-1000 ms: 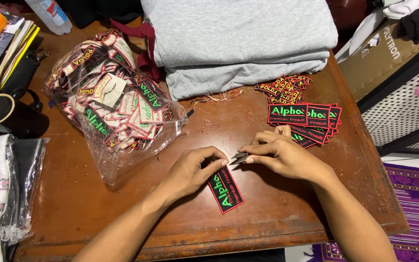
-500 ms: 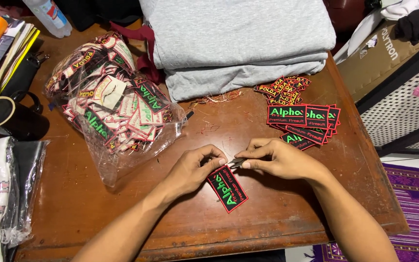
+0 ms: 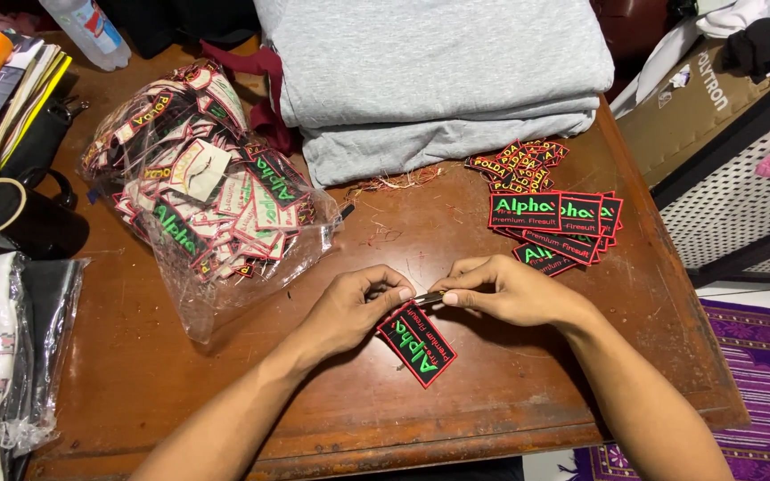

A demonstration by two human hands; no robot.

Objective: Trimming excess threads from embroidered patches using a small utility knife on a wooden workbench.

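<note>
Both hands meet over the front middle of the brown wooden tabletop (image 3: pixel 510 392). The left hand (image 3: pixel 349 307) pinches the upper end of a black rectangular embroidered patch (image 3: pixel 418 345) with a red border and green lettering, thumb and forefinger closed on its edge. The right hand (image 3: pixel 510 289) is closed around a small dark metal tool (image 3: pixel 430 297), whose tip shows between the two hands, right at the patch's top edge; what kind of tool it is cannot be made out. The patch lies flat on the tabletop, slanting from the hands down toward the near edge. Beyond the right hand sits a loose stack of matching patches (image 3: pixel 559 223), and behind that a smaller heap of red and yellow patches (image 3: pixel 514 160). To the left of the hands, a clear plastic bag (image 3: pixel 207 205) bulges with assorted patches, its open end lying near the left hand. A folded grey cloth (image 3: pixel 438 80) takes up the back of the tabletop, with thread scraps (image 3: pixel 394 183) strewn in front of it. At the far left stand a black mug (image 3: pixel 11 218) and a pile of books (image 3: pixel 2 89).
</note>
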